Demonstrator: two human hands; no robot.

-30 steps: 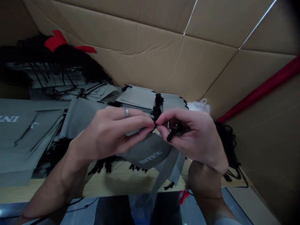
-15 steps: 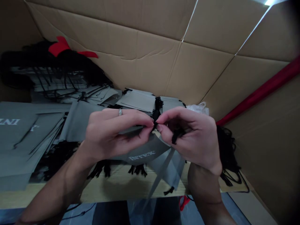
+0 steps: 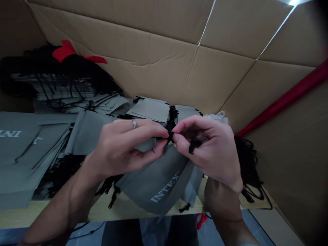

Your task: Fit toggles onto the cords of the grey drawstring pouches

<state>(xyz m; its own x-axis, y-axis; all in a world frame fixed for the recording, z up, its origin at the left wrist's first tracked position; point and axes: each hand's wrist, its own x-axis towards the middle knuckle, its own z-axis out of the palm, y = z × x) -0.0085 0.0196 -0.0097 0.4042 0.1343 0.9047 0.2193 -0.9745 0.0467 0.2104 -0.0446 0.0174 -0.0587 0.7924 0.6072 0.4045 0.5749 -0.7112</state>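
Note:
My left hand (image 3: 128, 145) and my right hand (image 3: 208, 148) meet at the middle, fingertips pinched together on a black drawstring cord (image 3: 170, 136). A grey drawstring bag (image 3: 159, 181) printed INTEX hangs at an angle below my fingers, over the table's front edge. Another knotted black cord end (image 3: 194, 145) pokes out of my curled right fingers. Whether the cord between the fingertips is knotted, I cannot make out. A second grey bag (image 3: 193, 188) lies partly behind the hanging one, its black cord end near the table edge.
Grey bags (image 3: 20, 150) are piled at the left, with black cords and a red strip (image 3: 64, 51) behind them. Finished-looking bag stacks (image 3: 148, 110) stand along the cardboard wall (image 3: 115, 41). A black cord bundle (image 3: 248, 164) lies on the right of the wooden table (image 3: 123, 208).
The INTEX bag has swung down and unfolded, so its front faces me more fully. Both hands keep their pinch on the cord in nearly the same place.

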